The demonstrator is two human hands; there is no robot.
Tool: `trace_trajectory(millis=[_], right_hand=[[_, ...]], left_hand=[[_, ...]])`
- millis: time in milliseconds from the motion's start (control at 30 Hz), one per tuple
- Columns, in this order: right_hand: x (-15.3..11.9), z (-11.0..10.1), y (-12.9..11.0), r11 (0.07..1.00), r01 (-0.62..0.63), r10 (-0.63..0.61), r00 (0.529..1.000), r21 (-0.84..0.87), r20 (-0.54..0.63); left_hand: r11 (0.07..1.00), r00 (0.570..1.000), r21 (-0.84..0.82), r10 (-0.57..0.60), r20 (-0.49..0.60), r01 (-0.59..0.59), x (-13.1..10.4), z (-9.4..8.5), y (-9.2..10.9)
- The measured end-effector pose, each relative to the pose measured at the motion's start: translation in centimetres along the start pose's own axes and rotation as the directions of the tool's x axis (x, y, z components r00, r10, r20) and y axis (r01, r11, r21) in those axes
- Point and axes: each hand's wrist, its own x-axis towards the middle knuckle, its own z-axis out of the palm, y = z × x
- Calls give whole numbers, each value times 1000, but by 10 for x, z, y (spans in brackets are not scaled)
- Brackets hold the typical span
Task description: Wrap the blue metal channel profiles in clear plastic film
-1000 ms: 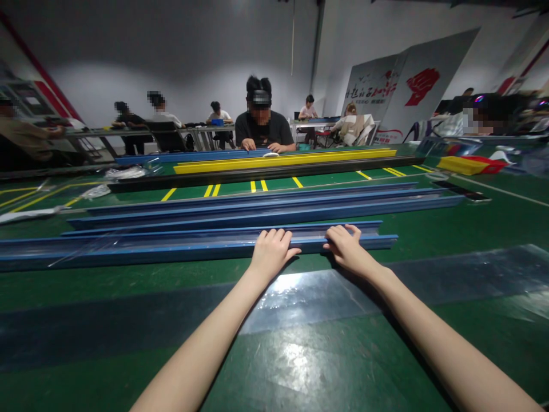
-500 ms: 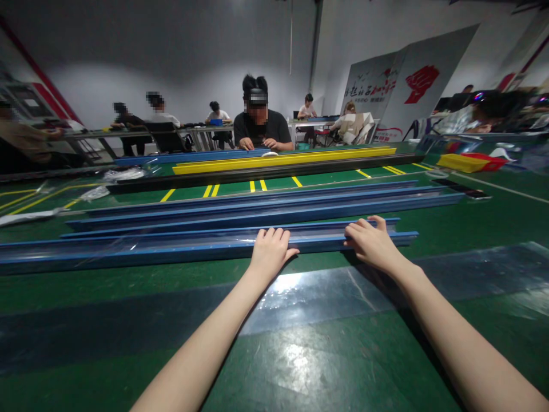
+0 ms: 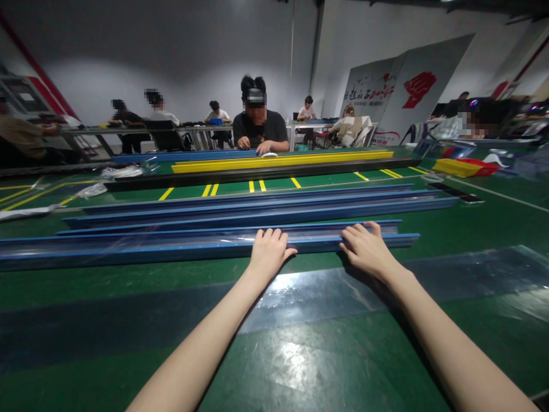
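Observation:
The nearest long blue plastic channel (image 3: 171, 254) lies across the green table, with clear plastic showing inside it. My left hand (image 3: 268, 252) is closed over its front wall, fingers reaching into the channel and thumb on the near side. Close to the channel's right end, my right hand (image 3: 364, 245) grips the same channel, fingers bent over it; its fingertips are partly hidden. Between my forearms and beyond them stretches a flat clear plastic strip (image 3: 326, 292), lying on the table in front of the channel.
More blue channels (image 3: 257, 212) lie just behind. Farther off are a black channel (image 3: 257, 175), a yellow channel (image 3: 283, 162) and a co-worker (image 3: 259, 129) across the table. A phone (image 3: 458, 193) and a yellow tray (image 3: 457, 167) sit at right; crumpled plastic (image 3: 122, 171) lies at left.
My right hand has shifted slightly left along the channel, its fingers a little more bent over it. My left hand stays in place. The view has moved slightly.

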Motion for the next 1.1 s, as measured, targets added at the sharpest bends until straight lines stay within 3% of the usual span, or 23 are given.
trace_trajectory(millis=[233,533,1100], right_hand=[[13,7,-31,995,28,-22,998,96,-67],[15,12,-27,972,5,10,998,235,-65],[12,21,-28,971,-1,8,1000,237,-28]], left_hand=[[1000,1000,9,4,-22,-4,0,2,1],[1000,998,10,25,-60,-24,-1,5,0],[999,1000,-51,7,-8,-8,0,4,-2]])
